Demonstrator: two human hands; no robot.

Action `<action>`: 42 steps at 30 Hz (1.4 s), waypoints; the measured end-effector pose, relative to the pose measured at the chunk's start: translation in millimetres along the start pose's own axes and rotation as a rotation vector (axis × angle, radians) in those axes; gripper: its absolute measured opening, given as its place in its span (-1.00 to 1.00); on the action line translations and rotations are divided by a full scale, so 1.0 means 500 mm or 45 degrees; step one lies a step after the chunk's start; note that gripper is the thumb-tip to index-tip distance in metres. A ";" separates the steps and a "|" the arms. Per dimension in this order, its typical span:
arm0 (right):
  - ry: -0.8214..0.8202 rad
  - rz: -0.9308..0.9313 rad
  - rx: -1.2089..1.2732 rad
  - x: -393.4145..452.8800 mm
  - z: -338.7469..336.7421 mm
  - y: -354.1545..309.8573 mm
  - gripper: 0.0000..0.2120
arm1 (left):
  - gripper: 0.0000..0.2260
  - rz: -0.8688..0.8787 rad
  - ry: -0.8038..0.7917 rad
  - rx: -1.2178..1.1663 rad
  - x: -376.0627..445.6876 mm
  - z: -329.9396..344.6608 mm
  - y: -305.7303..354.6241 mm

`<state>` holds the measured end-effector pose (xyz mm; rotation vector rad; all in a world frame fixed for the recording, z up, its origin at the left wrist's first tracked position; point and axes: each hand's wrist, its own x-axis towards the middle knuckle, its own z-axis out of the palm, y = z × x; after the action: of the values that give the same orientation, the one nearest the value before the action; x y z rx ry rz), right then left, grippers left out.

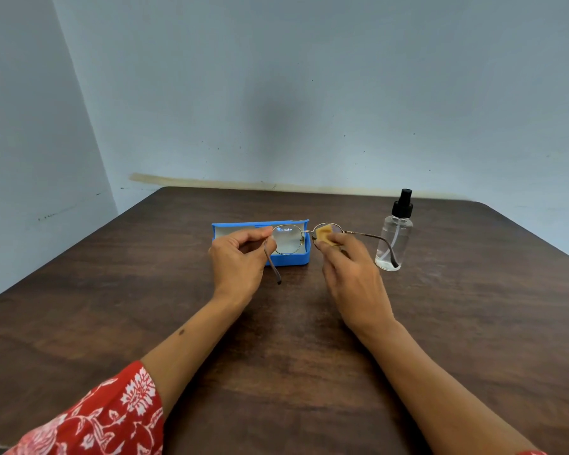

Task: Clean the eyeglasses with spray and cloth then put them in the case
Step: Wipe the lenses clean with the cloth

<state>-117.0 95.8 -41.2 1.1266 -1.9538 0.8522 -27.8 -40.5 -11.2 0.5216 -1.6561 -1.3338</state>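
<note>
Worktop [145, 290] carries the open case [230, 232], nothing seen inside, and the bottle [394, 239] right of it, a little clear liquid at its base. Glasses [288, 239] held up in front of the case: left hand [239, 262] fingers pinch the left hinge, right hand [352, 274] fingers clamp the cloth [326, 235] on the right lens. Best to rub lightly, keeping the frame steady.

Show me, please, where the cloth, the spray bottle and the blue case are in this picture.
cloth [325, 235]: head view, on the tan patch pressed against the lens.
spray bottle [395, 238]: head view, on the clear body under the black pump.
blue case [243, 225]: head view, on the far rim of the open case.
</note>
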 end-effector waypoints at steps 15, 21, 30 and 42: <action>0.070 0.125 -0.048 0.001 -0.009 0.010 -0.67 | -0.83 -0.016 0.004 -0.029 0.000 0.001 0.004; -0.020 -0.025 -0.020 0.000 -0.002 -0.004 -0.69 | -0.84 -0.011 -0.003 -0.037 0.001 0.001 0.001; 0.006 -0.034 -0.050 0.002 -0.001 -0.003 -0.68 | -0.82 0.005 -0.021 -0.037 -0.002 0.002 0.001; -0.009 -0.007 -0.058 0.001 0.001 0.000 -0.72 | -0.83 0.011 -0.020 -0.049 -0.001 0.003 -0.002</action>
<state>-117.3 95.3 -41.1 1.1093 -1.9649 0.7976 -28.9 -39.6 -12.3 0.4821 -1.6409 -1.3640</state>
